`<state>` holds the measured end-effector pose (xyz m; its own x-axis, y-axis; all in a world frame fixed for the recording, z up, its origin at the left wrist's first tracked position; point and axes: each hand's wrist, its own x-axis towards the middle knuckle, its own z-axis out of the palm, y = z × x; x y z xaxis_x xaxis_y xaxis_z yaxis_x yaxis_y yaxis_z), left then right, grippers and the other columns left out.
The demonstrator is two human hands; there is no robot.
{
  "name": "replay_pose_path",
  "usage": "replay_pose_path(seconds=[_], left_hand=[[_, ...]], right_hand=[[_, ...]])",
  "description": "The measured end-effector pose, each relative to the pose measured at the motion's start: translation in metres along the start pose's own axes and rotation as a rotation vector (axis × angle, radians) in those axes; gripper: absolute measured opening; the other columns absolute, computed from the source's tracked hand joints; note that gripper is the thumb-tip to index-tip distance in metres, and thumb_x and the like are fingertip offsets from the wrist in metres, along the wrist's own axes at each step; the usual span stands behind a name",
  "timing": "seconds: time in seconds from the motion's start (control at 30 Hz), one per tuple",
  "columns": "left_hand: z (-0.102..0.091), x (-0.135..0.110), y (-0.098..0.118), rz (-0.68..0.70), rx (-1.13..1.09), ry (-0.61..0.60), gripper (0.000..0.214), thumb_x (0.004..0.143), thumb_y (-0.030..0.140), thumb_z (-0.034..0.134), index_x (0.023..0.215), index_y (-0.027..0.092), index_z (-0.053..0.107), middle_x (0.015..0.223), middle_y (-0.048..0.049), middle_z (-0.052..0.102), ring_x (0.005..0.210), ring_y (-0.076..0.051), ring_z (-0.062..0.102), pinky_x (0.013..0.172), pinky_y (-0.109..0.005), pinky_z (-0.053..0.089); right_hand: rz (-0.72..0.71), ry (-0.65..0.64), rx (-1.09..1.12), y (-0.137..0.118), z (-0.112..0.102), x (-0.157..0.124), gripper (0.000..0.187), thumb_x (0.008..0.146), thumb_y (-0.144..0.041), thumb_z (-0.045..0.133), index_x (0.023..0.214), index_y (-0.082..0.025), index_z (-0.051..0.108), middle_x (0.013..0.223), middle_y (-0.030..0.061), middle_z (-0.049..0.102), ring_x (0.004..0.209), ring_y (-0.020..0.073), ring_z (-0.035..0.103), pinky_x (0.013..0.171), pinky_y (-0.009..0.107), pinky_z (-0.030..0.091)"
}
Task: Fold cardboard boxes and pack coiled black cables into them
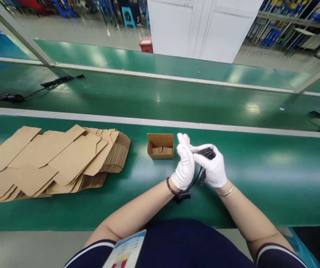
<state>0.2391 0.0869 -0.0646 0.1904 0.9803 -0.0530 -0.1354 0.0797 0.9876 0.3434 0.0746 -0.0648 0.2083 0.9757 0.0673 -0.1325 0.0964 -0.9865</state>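
Work in hand, by the look of it: winding a black cable (206, 153) into a small coil, held just above the green surface (249, 201). Left grip (185, 163), white-gloved, curled closed, fingertips toward 12 o'clock and pressed against the other glove; any hold on the cable hidden, so no telling. Right grip (211, 167), also gloved, almost fully closed around the coil, fingers wrapped over the black loops.

Slack dropping from the coil toward 6 o'clock, ending in a plug (182, 195) beside the left wrist. A second small plug (202, 178) dangling just by the right grip. Judging from that free length, next move calling for gathering in the slack and securing the coil.

Open kraft box (160, 146) at 11 o'clock from the hands, just beyond them, a cardboard insert inside. Stack of flat carton blanks (73, 156) at 9 o'clock, well apart from the hands, overlapping in a long fan. Beaded bracelet (171, 186) on the left wrist, thin bangle (227, 192) on the right. Past a pale rail (162, 121) at 12 o'clock, a far belt (160, 98) carrying more black cables (12, 98) toward 10 o'clock.
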Motion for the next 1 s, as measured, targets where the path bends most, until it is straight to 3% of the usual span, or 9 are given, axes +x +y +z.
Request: replay_pose_path(seconds=[0.07,0.13,0.27,0.33,0.43,0.53,0.7,0.87,1.0], left_hand=[[-0.024,0.000,0.003,0.014,0.000,-0.135,0.059,0.095,0.049,0.024,0.149,0.027,0.021,0.155,-0.0029,0.031,0.141,-0.022,0.033,0.113,-0.045,0.035],[-0.045,-0.003,0.003,0.035,0.121,-0.361,0.058,0.093,0.051,0.032,0.146,0.027,0.031,0.152,-0.0039,0.038,0.137,-0.021,0.040,0.114,-0.041,0.032],[-0.068,-0.027,-0.022,0.169,0.704,-0.721,0.075,0.070,0.056,0.070,0.134,0.022,0.050,0.136,-0.0120,0.055,0.127,-0.032,0.050,0.107,-0.048,0.040],[-0.067,-0.045,-0.043,0.247,0.933,-0.619,0.083,0.058,0.053,0.080,0.128,0.018,0.055,0.134,-0.0171,0.055,0.123,-0.039,0.051,0.100,-0.055,0.042],[-0.061,-0.063,-0.063,0.255,1.080,-0.328,0.042,0.065,0.038,0.079,0.100,0.017,0.067,0.133,-0.0177,0.056,0.122,-0.041,0.049,0.095,-0.058,0.043],[-0.063,-0.063,-0.060,0.121,0.887,-0.301,0.021,0.070,0.030,0.076,0.085,0.019,0.066,0.117,-0.0117,0.066,0.112,-0.033,0.059,0.092,-0.050,0.048],[-0.077,-0.052,-0.032,-0.369,0.165,-0.203,0.057,0.053,0.030,0.087,0.105,0.022,0.063,0.095,-0.0022,0.069,0.078,-0.020,0.067,0.072,-0.034,0.056],[-0.074,-0.056,-0.024,-0.310,-0.420,-0.129,0.062,0.057,0.018,0.086,0.113,0.022,0.058,0.116,-0.0069,0.065,0.106,-0.022,0.062,0.078,-0.028,0.054],[-0.067,-0.055,-0.016,-0.314,-0.483,-0.227,0.054,0.062,0.014,0.083,0.109,0.025,0.061,0.134,-0.0064,0.056,0.109,-0.021,0.060,0.073,-0.023,0.052]], right_hand=[[0.072,0.042,0.110,0.002,-0.011,0.003,0.028,0.067,-0.026,0.080,0.084,-0.020,0.059,0.080,0.0009,0.071,0.072,0.0186,0.068,0.066,0.035,0.058],[0.140,0.039,0.226,0.005,-0.020,0.005,0.029,0.069,-0.025,0.078,0.086,-0.021,0.055,0.069,-0.0038,0.065,0.050,0.0110,0.058,0.042,0.023,0.047],[0.158,0.016,0.304,0.010,-0.025,0.006,0.023,0.077,-0.030,0.073,0.082,-0.021,0.052,0.060,-0.0073,0.054,0.038,0.0032,0.035,0.031,0.014,0.024],[0.156,0.013,0.304,0.009,-0.023,0.006,0.025,0.079,-0.033,0.072,0.078,-0.021,0.050,0.056,-0.0086,0.049,0.037,0.0029,0.030,0.031,0.014,0.022],[0.140,-0.011,0.323,0.002,-0.021,0.006,0.030,0.079,-0.036,0.072,0.073,-0.022,0.046,0.051,-0.0108,0.038,0.036,0.0032,0.024,0.031,0.014,0.020],[0.086,-0.036,0.335,-0.014,-0.025,0.005,0.032,0.080,-0.037,0.071,0.071,-0.023,0.044,0.050,-0.0112,0.033,0.036,0.0035,0.020,0.031,0.015,0.019],[0.010,-0.030,0.249,-0.031,-0.032,0.001,0.033,0.081,-0.039,0.070,0.068,-0.023,0.044,0.049,-0.0108,0.033,0.035,0.0036,0.019,0.030,0.016,0.018],[-0.098,0.179,-0.206,-0.013,-0.023,-0.013,0.028,0.072,-0.036,0.078,0.078,-0.021,0.055,0.054,-0.0077,0.050,0.040,0.0071,0.042,0.038,0.021,0.037],[-0.272,0.210,-0.525,0.001,-0.012,-0.026,0.030,0.065,-0.037,0.082,0.077,-0.020,0.060,0.068,-0.0015,0.064,0.058,0.0133,0.060,0.057,0.028,0.052]])
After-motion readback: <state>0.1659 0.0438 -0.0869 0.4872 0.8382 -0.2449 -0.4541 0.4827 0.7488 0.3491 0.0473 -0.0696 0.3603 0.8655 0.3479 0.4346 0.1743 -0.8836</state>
